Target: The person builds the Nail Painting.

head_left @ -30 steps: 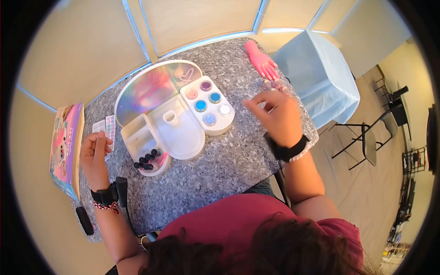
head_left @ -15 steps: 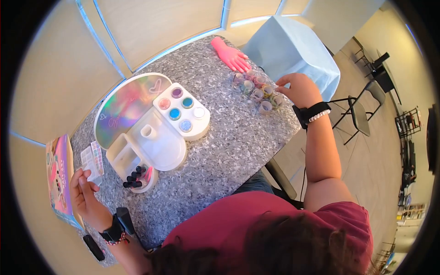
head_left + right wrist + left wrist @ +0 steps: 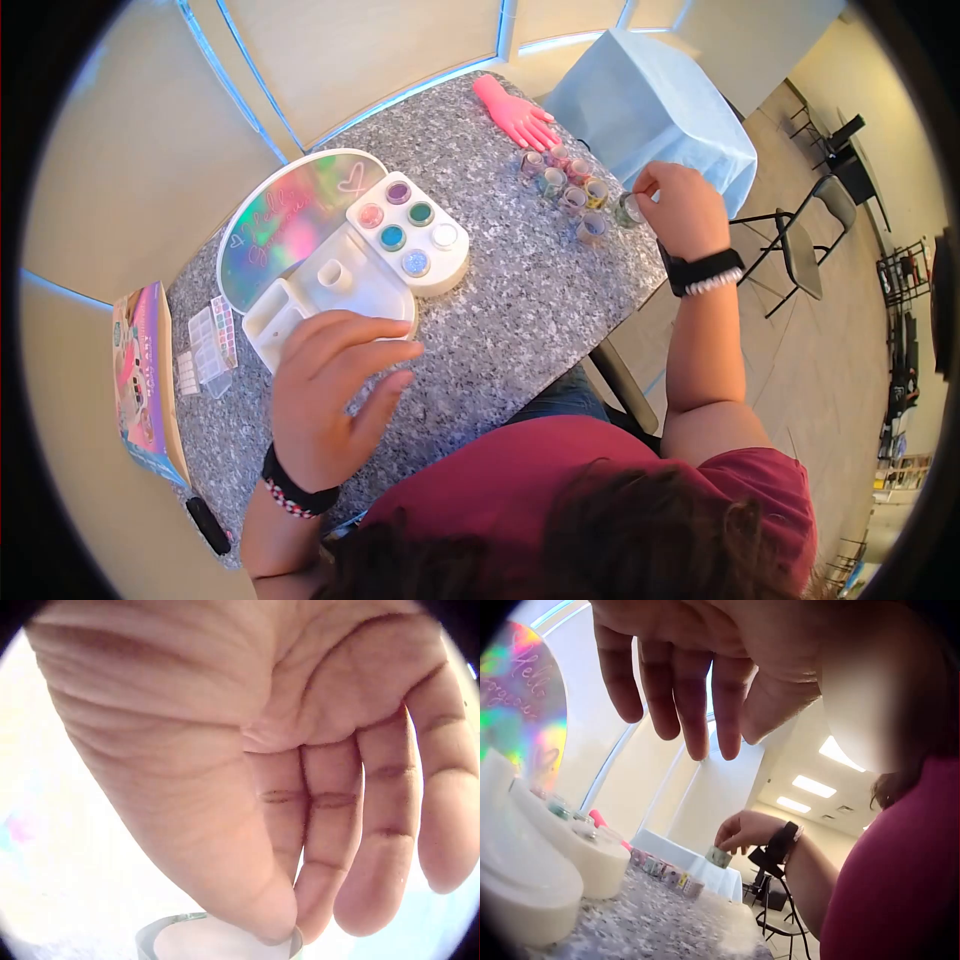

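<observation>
One roll is already off the tabletop, pinched by my right hand near the right edge, apart from the other rolls and therefore free to carry, while my left hand, fingers released, holds nothing.

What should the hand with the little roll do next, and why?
Maybe the right hand should bring the little roll to the left hand: the roll is pinched and held above the table, and the left hand is open and empty.
</observation>
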`<state>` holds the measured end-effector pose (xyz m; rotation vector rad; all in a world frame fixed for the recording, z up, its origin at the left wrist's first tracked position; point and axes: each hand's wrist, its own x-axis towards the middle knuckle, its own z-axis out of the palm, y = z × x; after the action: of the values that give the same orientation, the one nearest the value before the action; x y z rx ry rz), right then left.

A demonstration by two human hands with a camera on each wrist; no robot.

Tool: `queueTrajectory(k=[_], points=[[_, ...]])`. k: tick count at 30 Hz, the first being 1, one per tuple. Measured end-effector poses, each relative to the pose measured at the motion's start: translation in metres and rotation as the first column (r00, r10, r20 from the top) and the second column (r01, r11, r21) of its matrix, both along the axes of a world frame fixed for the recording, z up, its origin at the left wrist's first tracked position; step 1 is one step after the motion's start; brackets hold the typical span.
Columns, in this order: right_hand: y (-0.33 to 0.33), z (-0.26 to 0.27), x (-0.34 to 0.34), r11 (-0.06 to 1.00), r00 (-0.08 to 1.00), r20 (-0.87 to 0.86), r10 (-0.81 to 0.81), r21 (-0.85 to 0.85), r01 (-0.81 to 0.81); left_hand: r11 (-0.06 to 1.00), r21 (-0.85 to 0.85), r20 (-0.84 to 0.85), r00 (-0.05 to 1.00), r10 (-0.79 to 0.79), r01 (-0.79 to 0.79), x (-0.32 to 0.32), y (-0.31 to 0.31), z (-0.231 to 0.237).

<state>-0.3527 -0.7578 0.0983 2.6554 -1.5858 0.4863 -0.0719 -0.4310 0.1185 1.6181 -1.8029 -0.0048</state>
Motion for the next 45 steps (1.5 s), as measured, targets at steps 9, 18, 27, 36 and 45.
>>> queueTrajectory(k=[9, 18, 27, 36, 45], points=[[0.044, -0.026, 0.052, 0.649, 0.743, 0.292, 0.602, 0.363, -0.668, 0.979, 0.163, -0.025, 0.992, -0.124, 0.126, -0.007, -0.02, -0.022], [-0.05, -0.045, 0.014, 0.952, 0.97, 0.073, 0.233, 0.184, -0.243, 0.968, 0.203, -0.003, 0.989, -0.15, 0.148, -0.003, -0.039, -0.029], [-0.054, -0.054, 0.024, 0.868, 0.953, 0.24, 0.183, 0.415, -0.271, 0.957, 0.265, 0.189, 0.967, -0.17, 0.117, -0.034, -0.096, -0.074], [0.039, -0.009, 0.029, 0.615, 0.63, 0.694, 0.347, 0.339, -0.712, 0.937, 0.34, 0.22, 0.961, -0.165, 0.083, -0.036, -0.088, -0.09], [0.104, -0.037, 0.058, 0.295, 0.538, 0.7, 0.471, 0.45, -0.843, 0.946, 0.321, 0.158, 0.983, -0.089, 0.034, -0.02, -0.056, -0.085]])
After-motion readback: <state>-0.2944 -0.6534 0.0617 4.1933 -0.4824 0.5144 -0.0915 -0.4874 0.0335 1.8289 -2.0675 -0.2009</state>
